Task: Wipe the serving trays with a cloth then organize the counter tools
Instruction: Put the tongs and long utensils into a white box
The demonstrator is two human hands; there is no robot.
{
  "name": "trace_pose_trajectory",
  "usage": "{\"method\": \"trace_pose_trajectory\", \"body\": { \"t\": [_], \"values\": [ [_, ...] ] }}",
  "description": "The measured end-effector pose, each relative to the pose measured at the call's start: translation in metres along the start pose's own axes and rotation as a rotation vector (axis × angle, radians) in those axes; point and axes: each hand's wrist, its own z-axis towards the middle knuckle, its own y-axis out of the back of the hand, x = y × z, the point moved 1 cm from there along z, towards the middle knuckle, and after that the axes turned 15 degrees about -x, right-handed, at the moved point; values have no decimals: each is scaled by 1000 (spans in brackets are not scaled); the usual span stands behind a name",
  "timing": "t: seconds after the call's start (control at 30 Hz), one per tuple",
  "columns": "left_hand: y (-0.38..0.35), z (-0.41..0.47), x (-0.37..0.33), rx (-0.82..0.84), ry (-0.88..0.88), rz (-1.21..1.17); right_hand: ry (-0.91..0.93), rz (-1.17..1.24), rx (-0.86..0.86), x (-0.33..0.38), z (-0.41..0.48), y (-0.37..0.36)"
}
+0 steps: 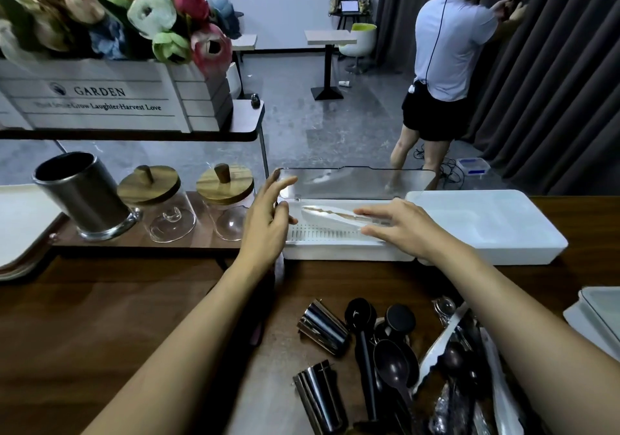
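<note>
Right hand point(402, 226), fingers nearly straight, rests on the white tongs point(322, 215) in the utensil box point(335, 254); I judge them light, stiff, slippery, best pinched mid-arm.

The right end of the white tongs point(328, 215) is covered by the straight fingers of the right hand point(399, 223). The left corner of the white box point(335, 253) is hidden behind the left hand point(265, 223). The heap of tools point(392, 364) is cut off by the bottom edge, and its overlapping pieces cannot all be told apart. The stacked trays point(20, 220) are cropped at the left edge, the white tray point(597, 314) at the right. The smaller print on the planter point(100, 99) is partly blurred. The head of a background person point(453, 48) is cut by the top edge.
</note>
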Motion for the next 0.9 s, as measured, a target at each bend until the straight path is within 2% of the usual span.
{"method": "trace_pose_trajectory", "body": {
  "t": [0.23, 0.5, 0.63, 0.73, 0.9],
  "values": [
    [-2, 8, 14, 11, -79, 158, 30, 8, 90, 14, 22, -12],
    [-12, 7, 18, -55, -177, 301, -55, -1, 300, 5, 33, -29],
    [-16, 8, 15, -58, -170, 380, -71, 62, 409, 4, 34, -21],
    [-18, 7, 14, -57, -163, 401, -121, 96, 308, 1, 32, -18],
    [-16, 7, 13, -55, -185, 393, -103, 105, 117, 3, 9, -3]
  ]
}}
